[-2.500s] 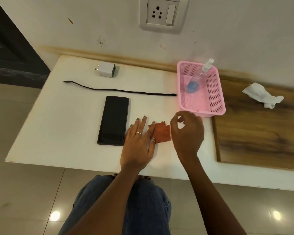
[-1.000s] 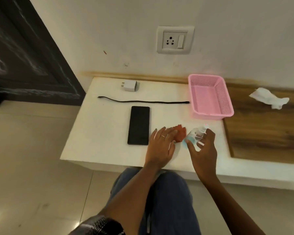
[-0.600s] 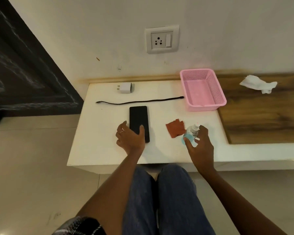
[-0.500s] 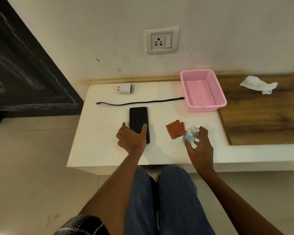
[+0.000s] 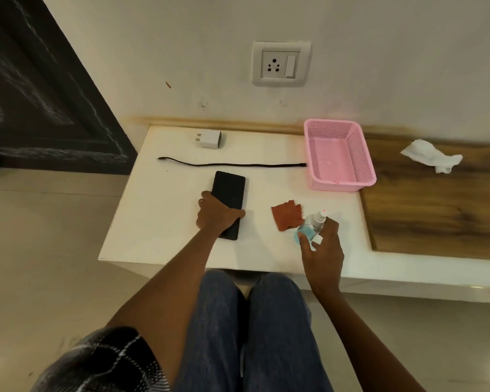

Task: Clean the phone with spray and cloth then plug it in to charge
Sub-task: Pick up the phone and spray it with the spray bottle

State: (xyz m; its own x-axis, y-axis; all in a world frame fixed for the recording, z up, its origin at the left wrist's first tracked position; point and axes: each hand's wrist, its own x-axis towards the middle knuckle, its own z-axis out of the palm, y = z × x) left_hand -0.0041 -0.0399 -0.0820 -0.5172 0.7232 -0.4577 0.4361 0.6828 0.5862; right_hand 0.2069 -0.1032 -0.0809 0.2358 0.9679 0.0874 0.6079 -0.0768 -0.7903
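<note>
A: How many hands can you see?

B: Two. The left hand [image 5: 217, 215] is on the near end of the one black phone [image 5: 229, 193]. Its thumb curls round the right edge and its fingers wrap the left edge, so it grips the phone. The phone lies flat on the white table [image 5: 159, 222], long end pointing to 12 o'clock.

A: And the other hand?

B: The right hand [image 5: 321, 247] holds the one spray bottle [image 5: 311, 226]. Thumb and fingers are curled round it. The bottle is clear with blue liquid and a white top, and the top tilts toward 1 o'clock.

A: Is there a cloth?

B: One small red-brown cloth [image 5: 286, 217]. It lies flat on the table between the phone and the bottle. Its 4 o'clock corner is just beside the bottle; I cannot tell if they touch.

A: What about charging things?

B: One black cable [image 5: 232, 164] lies stretched out at 12 o'clock from the phone, close to its far end. One white charger plug [image 5: 210, 139] sits further back, apart from the cable. One wall socket [image 5: 280, 64] is up on the wall.

A: Anything else?

B: One pink basket [image 5: 359, 157] at 1 o'clock from the cloth, with the cable's right end next to it. One crumpled white tissue [image 5: 430, 155] lies on the wooden board [image 5: 436, 216] at the right.
</note>
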